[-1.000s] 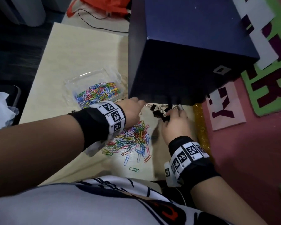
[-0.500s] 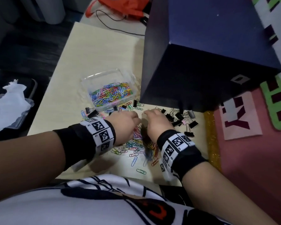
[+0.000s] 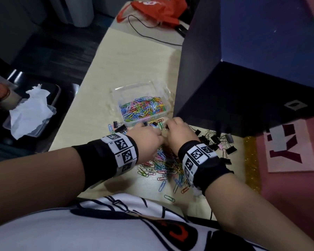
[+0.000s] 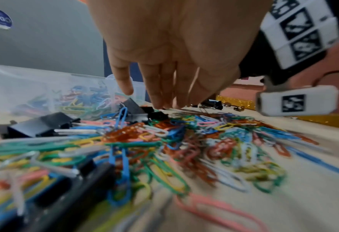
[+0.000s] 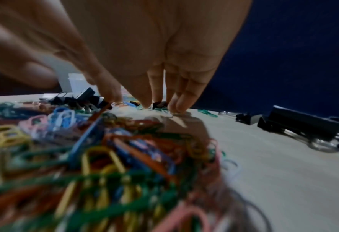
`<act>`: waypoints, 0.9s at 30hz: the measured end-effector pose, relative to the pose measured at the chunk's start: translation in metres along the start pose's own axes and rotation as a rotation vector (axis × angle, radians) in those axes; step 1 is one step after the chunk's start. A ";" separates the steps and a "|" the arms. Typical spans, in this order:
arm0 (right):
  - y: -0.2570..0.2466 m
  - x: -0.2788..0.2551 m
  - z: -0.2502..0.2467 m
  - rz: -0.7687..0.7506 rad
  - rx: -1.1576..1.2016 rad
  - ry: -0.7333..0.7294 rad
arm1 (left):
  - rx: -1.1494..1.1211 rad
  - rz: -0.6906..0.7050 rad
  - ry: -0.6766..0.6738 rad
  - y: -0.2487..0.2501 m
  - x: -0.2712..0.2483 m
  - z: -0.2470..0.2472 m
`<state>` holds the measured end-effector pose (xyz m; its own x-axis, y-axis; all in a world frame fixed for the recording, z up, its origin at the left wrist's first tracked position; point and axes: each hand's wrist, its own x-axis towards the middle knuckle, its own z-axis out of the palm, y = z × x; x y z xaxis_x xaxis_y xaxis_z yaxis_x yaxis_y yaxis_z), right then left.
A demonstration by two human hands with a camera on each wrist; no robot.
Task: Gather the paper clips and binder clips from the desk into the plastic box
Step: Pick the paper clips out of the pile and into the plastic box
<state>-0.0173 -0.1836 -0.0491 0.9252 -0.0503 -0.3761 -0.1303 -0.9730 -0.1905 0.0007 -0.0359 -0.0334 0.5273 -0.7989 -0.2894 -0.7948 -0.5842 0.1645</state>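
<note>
**Both hands down among the clips**

The left hand (image 3: 146, 137) and right hand (image 3: 179, 132) sit side by side on the desk (image 3: 134, 69), just in front of the plastic box (image 3: 116, 91), which already holds a heap of coloured paper clips. More paper clips (image 3: 163, 163) lie scattered under and behind the wrists. Black binder clips (image 3: 214, 140) are spread to the right, beside a big dark blue box (image 3: 252, 69), with a few more (image 3: 121, 126) left of the plastic box. Each hand has straight fingers (image 4: 156, 87) pointing down, tips touching the desk among the clips; neither is gripping anything. A crumpled tissue (image 3: 31, 109) lies off to the left.
</note>
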 end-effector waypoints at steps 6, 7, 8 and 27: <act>0.005 -0.014 0.011 0.013 0.016 0.179 | 0.042 -0.104 -0.038 -0.007 0.022 -0.004; 0.005 -0.016 0.010 0.017 0.027 0.195 | 0.052 -0.118 -0.054 -0.005 0.025 -0.004; 0.007 -0.019 0.008 0.031 0.048 0.209 | 0.068 -0.126 -0.070 -0.002 0.028 -0.004; 0.022 -0.031 0.001 0.097 0.089 -0.059 | 0.096 0.139 -0.011 0.005 0.007 -0.009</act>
<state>-0.0489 -0.2035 -0.0429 0.8843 -0.1274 -0.4492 -0.2520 -0.9402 -0.2293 0.0033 -0.0455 -0.0260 0.4071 -0.8693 -0.2804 -0.8853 -0.4511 0.1129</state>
